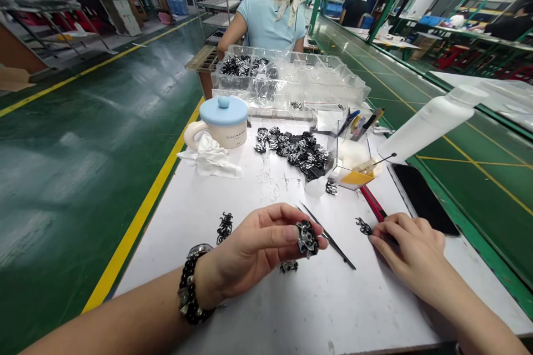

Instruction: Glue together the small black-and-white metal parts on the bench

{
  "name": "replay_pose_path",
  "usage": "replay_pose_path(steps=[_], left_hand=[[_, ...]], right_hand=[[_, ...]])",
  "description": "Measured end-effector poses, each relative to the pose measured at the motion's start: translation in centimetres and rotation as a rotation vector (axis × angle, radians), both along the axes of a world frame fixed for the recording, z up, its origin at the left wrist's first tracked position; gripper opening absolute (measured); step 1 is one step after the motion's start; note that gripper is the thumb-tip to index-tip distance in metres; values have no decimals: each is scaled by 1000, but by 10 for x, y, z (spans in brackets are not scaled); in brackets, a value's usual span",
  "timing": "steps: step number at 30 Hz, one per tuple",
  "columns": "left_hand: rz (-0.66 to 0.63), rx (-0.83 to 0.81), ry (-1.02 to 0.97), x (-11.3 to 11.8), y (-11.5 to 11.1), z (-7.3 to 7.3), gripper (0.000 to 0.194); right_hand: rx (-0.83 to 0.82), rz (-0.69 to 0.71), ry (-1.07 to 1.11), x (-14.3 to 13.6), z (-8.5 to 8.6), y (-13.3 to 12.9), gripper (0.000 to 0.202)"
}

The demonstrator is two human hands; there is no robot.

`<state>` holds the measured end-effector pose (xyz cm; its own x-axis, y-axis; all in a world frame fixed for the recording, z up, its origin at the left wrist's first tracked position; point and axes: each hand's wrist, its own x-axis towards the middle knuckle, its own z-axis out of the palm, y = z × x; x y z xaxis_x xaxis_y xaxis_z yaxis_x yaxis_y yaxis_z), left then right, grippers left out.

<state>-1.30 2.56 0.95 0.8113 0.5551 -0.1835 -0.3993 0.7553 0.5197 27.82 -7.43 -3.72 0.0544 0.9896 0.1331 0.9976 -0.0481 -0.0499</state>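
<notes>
My left hand (260, 241) is closed in a pinch around a small black and silver mechanical part (307, 238), raised over the white tabletop. On the right, my right hand (410, 241) rests low at the table, thumb and fingertips together at the edge of a little pile of thin black hooked pieces (363, 226); whatever lies between them is too small to make out. Black tweezers (333, 241) lie between my hands. Beneath my left hand sits a partly hidden cluster of small parts (288, 266). More black hooked pieces (225, 226) lie beside my left wrist.
A heap of black and silver parts (297, 150) covers the table's middle. Around it stand a lidded mug (225, 130), crumpled tissue (210, 158), a pen holder (353, 158), a white bottle (428, 125), a phone (425, 199) and clear trays (333, 80). A person sits beyond.
</notes>
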Motion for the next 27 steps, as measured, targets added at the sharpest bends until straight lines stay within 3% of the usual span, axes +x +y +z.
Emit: replay_pose_path(steps=[15,27], left_hand=[[-5,14,23,0,-1,3,24],[-1,22,27,1,-1,1,23]], right_hand=[[5,-74,55,10,-4,-5,31],[63,-147,46,0,-19,-7,32]])
